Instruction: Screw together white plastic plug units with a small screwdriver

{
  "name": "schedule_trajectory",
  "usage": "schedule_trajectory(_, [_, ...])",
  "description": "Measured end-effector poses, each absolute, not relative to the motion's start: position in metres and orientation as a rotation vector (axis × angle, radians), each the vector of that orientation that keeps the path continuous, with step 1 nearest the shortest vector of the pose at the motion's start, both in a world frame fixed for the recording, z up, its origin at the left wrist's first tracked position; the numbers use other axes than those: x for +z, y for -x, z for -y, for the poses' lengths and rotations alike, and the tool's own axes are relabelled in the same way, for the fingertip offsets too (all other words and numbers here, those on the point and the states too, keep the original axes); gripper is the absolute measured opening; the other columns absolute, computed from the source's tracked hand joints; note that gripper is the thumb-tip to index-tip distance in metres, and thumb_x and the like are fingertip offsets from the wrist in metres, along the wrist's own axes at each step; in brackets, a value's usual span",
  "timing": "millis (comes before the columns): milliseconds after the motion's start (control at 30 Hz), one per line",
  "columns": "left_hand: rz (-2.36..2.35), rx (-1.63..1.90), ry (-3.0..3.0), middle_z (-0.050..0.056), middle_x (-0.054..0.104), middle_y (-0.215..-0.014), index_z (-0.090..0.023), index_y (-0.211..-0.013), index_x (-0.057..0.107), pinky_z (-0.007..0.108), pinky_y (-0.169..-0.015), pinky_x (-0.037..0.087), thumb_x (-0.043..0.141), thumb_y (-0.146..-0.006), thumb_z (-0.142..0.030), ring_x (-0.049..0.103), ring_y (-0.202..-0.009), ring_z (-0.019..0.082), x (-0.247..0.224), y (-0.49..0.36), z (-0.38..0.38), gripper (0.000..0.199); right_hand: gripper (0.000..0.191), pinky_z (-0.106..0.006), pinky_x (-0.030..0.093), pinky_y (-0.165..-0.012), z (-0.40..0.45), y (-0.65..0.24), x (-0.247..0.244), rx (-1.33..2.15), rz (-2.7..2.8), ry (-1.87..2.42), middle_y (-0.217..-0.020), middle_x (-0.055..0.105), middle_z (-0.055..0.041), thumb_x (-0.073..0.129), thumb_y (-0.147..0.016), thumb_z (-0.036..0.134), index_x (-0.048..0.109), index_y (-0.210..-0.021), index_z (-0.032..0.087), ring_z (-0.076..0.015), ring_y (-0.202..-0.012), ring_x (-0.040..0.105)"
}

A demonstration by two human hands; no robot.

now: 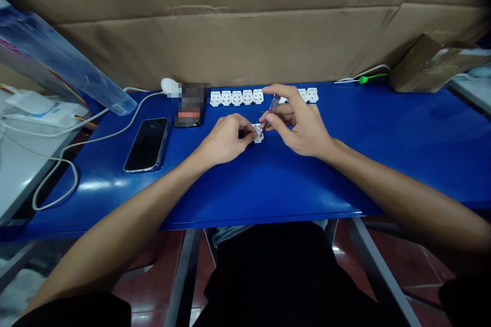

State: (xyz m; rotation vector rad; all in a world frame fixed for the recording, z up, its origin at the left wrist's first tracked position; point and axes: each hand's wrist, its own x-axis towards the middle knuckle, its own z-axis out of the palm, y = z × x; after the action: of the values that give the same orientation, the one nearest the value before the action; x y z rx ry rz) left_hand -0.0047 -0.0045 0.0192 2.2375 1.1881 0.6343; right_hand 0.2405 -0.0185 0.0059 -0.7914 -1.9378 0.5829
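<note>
My left hand (229,138) pinches a small white plastic electrical module (258,138) against the blue table (238,189). Thin prongs or wires stick up at the module's far edge. In my right hand (303,125) is a small screwdriver with a clear purplish handle (274,103), tilted with its lower end toward the module. Fingers hide the screwdriver's tip, so I cannot tell whether it touches. Behind my hands stands a row of similar white modules (237,97), partly covered by my right hand.
A smartphone (146,144) lies at left, near a dark, pixelated object (190,107) and a white cable (103,138). Far left are a clear plastic roll (76,56) and a white power strip (57,115). Cardboard (230,51) backs the table; a cardboard box (418,66) sits back right.
</note>
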Motion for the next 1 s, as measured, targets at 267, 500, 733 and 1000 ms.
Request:
schedule_trajectory(267, [-1.125, 0.656, -2.142, 0.009, 0.091, -0.109, -0.022, -0.094, 0.09, 0.043, -0.094, 0.069, 0.079, -0.098, -0.027, 0.086, -0.097, 0.026, 0.0208, 0.0055, 0.0062, 0.013, 0.055, -0.034, 0.073, -0.096, 0.0178, -0.243, 0.0082, 0.635, 1.989, 0.658, -0.11, 0.089, -0.0053, 0.057, -0.121, 0.034, 0.052, -0.174, 0.022, -0.0175, -0.098, 0.087])
schedule_trajectory(500, [-1.123, 0.685, -2.153, 0.009, 0.092, -0.113, -0.023, -0.092, 0.09, 0.043, -0.094, 0.068, 0.079, -0.098, -0.03, 0.087, -0.098, 0.026, 0.0187, 0.0056, 0.0064, 0.014, 0.052, -0.035, 0.075, -0.091, 0.0187, -0.242, 0.009, 0.601, 1.989, 0.7, -0.106, 0.087, -0.0031, 0.06, -0.12, 0.038, 0.059, -0.17, 0.026, -0.0185, -0.093, 0.087])
schedule_trajectory(733, [-1.125, 0.697, -2.149, 0.009, 0.091, -0.113, -0.023, -0.092, 0.09, 0.044, -0.099, 0.068, 0.079, -0.098, -0.028, 0.085, -0.098, 0.025, 0.0154, 0.0023, 0.0077, 0.013, 0.053, -0.033, 0.077, -0.087, 0.019, -0.2418, 0.0069, 0.63, 1.89, 0.79, -0.107, 0.086, -0.002, 0.066, -0.117, 0.051, 0.063, -0.165, 0.029, -0.018, -0.088, 0.088])
schedule_trajectory(1000, [-1.154, 0.719, -2.168, 0.01, 0.089, -0.114, -0.022, -0.095, 0.089, 0.045, -0.101, 0.068, 0.078, -0.098, -0.022, 0.083, -0.102, 0.025, 0.0122, -0.0036, 0.0122, 0.011, 0.052, -0.028, 0.075, -0.077, 0.0161, -0.2439, 0.006, 0.567, 1.846, 0.803, -0.098, 0.081, -0.0001, 0.076, -0.112, 0.052, 0.069, -0.157, 0.027, -0.017, -0.082, 0.086])
